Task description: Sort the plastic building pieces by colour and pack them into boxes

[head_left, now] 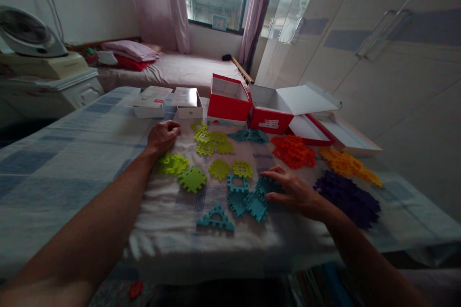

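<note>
My right hand (293,189) has its thumb and fingers around a teal interlocking foam-like tile (265,185), partly hidden by the fingers. Joined or touching teal tiles lie just left of it: a frame tile (237,183), a square tile (237,202) and another tile (257,205). Nearer me is a teal arched piece (216,219). My left hand (163,137) rests on the cloth with its fingers curled, nothing visible in them. Close to it are a pile of lime tiles (173,164), a green tile (192,179) and a joined lime group (212,141).
Orange-red pieces (293,151), yellow-orange pieces (349,165) and purple pieces (347,196) lie in piles on the right. Behind stand red boxes (228,105), an open lidded box (270,117) and white boxes (151,105). A red piece (136,289) is on the floor.
</note>
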Demonstrator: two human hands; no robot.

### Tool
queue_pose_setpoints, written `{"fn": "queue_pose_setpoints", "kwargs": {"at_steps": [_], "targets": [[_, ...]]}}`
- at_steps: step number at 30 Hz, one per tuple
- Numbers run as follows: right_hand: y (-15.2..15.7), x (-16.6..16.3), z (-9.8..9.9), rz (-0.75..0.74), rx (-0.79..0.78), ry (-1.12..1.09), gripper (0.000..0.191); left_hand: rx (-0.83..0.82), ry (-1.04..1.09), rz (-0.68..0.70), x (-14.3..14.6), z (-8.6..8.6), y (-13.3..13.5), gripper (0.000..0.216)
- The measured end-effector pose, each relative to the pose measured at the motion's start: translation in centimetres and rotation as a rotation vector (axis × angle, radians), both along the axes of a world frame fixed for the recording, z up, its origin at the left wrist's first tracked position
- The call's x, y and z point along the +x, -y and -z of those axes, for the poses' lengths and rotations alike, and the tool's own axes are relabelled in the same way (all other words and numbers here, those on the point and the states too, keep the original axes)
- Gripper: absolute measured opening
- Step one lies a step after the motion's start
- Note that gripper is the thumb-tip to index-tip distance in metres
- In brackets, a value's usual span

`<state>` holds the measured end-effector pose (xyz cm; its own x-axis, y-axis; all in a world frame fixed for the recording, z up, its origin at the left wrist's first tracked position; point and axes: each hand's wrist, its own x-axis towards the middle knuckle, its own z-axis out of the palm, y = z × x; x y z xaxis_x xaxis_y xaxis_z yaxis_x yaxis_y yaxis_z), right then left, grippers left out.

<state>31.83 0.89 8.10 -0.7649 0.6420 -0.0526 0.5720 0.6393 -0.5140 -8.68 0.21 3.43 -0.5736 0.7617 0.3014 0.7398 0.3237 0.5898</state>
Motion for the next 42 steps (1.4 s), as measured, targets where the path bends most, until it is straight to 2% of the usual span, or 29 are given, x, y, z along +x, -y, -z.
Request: {"fn": "queue_pose_setpoints", "kwargs": {"at_steps": [5, 9, 11, 14, 17, 22, 25, 28, 32, 36, 39, 42], "targets": [[0.5, -0.7, 0.7, 0.149, 0.105, 0.011, 0.036, 0.015, 0.02, 0.001, 0.1, -0.1, 0.2, 0.036], [0.6, 0.1, 0.2, 0.297, 0.003, -0.066, 0.027, 0.019, 0.025, 0.007, 0.1, -0.1, 0.2, 0.036], [1.2, 0.5, -0.4, 0.279, -0.1, -0.137, 0.02, 0.021, 0.016, 0.01, 0.1, -0.1, 0.2, 0.035], [2.9, 0.4, -1.0, 0.125, -0.226, -0.189, 0.018, 0.019, 0.012, 0.014, 0.1, -0.1, 0.2, 0.034], [4.5, -0.4, -0.6, 0.027, -0.181, -0.178, 0.011, 0.016, 0.012, 0.015, 0.0, -0.1, 0.2, 0.034], [5.7, -1.3, 0.7, 0.044, -0.028, -0.171, 0.01, 0.015, 0.005, 0.018, 0.1, -0.2, 0.2, 0.034], [6.4, -1.1, 0.8, 0.074, -0.051, -0.183, 0.009, 0.008, 0.026, 0.014, 0.2, -0.4, 0.3, 0.034], [6.5, -0.6, 0.3, 0.135, -0.109, -0.234, 0.021, 0.001, 0.034, 0.023, 0.3, -0.5, 0.3, 0.035], [3.6, -0.7, -0.6, 0.258, -0.125, -0.313, 0.034, -0.005, 0.032, 0.02, 0.3, -0.5, 0.3, 0.036], [-2.5, -3.1, -1.0, 0.254, -0.009, -0.335, 0.03, 0.013, 0.077, 0.023, 0.3, -0.5, 0.3, 0.034], [-6.9, -5.5, -0.3, 0.23, 0.09, -0.273, 0.03, 0.117, 0.197, 0.029, 0.3, -0.5, 0.4, 0.029], [-9.8, -7.1, 1.0, 0.239, 0.208, -0.215, 0.035, 0.203, 0.305, 0.027, 0.2, -0.4, 0.3, 0.026]]}}
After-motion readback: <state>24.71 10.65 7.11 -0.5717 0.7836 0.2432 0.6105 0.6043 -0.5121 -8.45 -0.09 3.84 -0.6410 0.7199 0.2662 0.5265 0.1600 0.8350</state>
